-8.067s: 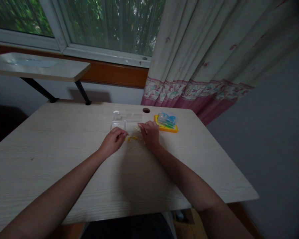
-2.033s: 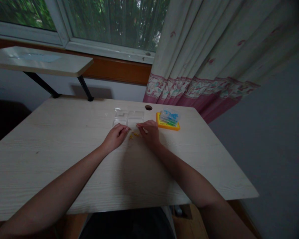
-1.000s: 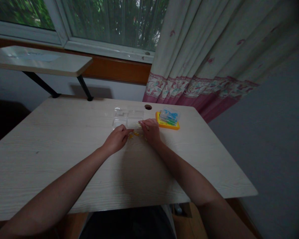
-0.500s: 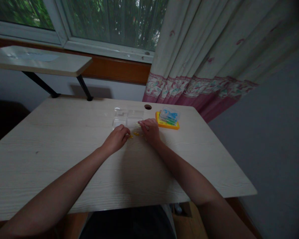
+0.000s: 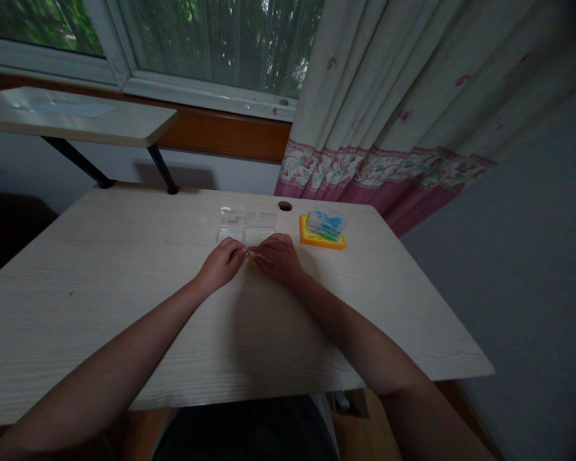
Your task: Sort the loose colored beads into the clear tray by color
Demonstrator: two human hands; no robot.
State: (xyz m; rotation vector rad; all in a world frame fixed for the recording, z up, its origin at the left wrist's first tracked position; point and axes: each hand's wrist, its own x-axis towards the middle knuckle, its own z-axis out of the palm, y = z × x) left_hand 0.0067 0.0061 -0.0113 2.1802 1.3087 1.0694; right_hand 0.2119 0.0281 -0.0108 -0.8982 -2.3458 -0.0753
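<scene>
My left hand [image 5: 223, 262] is closed, thumb and fingertips pinched on something too small to make out. Its fingertips meet those of my right hand [image 5: 279, 257], also closed in a pinch, over the desk. What the right fingers hold is hidden. Small yellow pieces [image 5: 252, 263] lie on the desk just under the joined fingertips, partly covered by the right hand. Right behind the hands stand clear plastic boxes [image 5: 262, 220], opened out flat; their near parts are partly hidden by my fingers.
To the right lies an orange-yellow box [image 5: 319, 241], with a clear case [image 5: 327, 221] of blue and green pieces on top. A round cable hole [image 5: 285, 206] is near the desk's back edge. A raised shelf [image 5: 125, 121] stands at the back left; a curtain [image 5: 365, 128] hangs behind.
My right hand has moved left, from beside the clear boxes to my left fingertips, and covers some yellow pieces. My left hand has lifted slightly from the yellow pieces.
</scene>
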